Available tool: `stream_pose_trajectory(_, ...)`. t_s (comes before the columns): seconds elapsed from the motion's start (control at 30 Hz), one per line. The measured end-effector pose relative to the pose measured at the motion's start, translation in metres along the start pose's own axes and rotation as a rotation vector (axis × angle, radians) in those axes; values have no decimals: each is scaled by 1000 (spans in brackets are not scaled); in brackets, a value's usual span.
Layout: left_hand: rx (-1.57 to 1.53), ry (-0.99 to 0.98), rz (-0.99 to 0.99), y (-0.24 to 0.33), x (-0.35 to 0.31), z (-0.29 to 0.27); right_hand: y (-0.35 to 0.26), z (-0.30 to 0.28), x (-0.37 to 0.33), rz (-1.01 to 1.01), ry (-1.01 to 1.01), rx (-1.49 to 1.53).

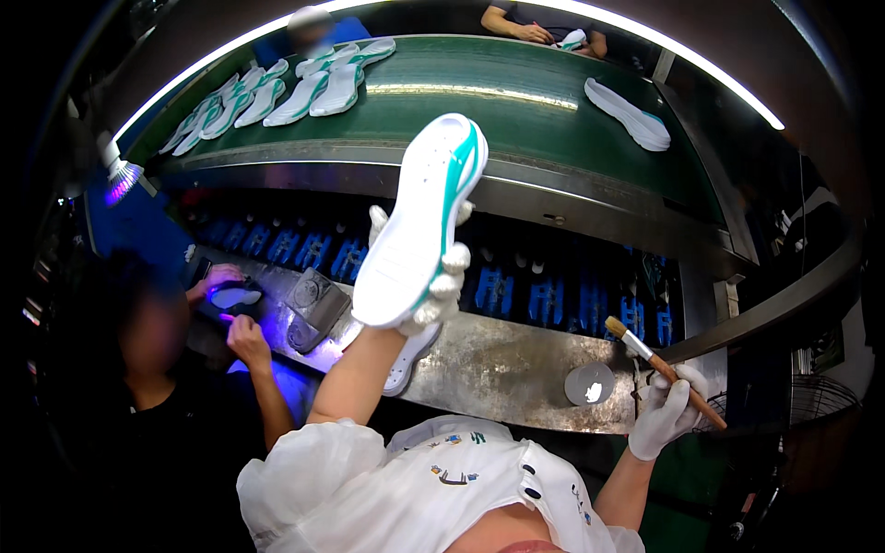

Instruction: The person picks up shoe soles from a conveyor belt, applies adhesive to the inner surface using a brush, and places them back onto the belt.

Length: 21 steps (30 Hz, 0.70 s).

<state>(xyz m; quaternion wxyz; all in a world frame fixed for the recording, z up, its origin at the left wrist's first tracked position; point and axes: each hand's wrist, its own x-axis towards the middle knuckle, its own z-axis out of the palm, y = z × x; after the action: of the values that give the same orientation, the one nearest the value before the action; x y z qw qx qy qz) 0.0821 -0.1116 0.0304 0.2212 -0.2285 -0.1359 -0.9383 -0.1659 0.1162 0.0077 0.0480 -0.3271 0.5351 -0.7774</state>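
Observation:
My left hand (444, 284), in a white glove, grips a white shoe sole (406, 230) with a green stripe along its side. The sole is lifted and tilted, its broad inner face turned toward me, with my fingers around its edge. My right hand (668, 410), gloved as well, holds a paintbrush (660, 365) by its wooden handle, pale bristles pointing up and left, apart from the sole. Beside the brush, a small round pot (590, 384) with something white in it stands on the metal bench (498, 373). Another sole (403, 370) lies partly hidden beneath my left forearm.
A green conveyor belt (516, 138) runs across the far side, bearing several soles (334, 90) at left and a single sole (629, 115) at right. Blue clamps (493, 291) line a dark rack. Grey shoe moulds (315, 304) sit near a co-worker (184, 396). Another person's hands (535, 34) work beyond.

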Motion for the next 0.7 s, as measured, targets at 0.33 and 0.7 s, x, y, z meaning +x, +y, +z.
stream_pose_trajectory(0.33, -232, 184, -236, -55, -4, -18, 2, 55, 32, -586, -398, -14)
stream_pose_trajectory(0.7, -570, 35, -454, -100, -23, -37, 1, 88, 35, -929, -378, -334)
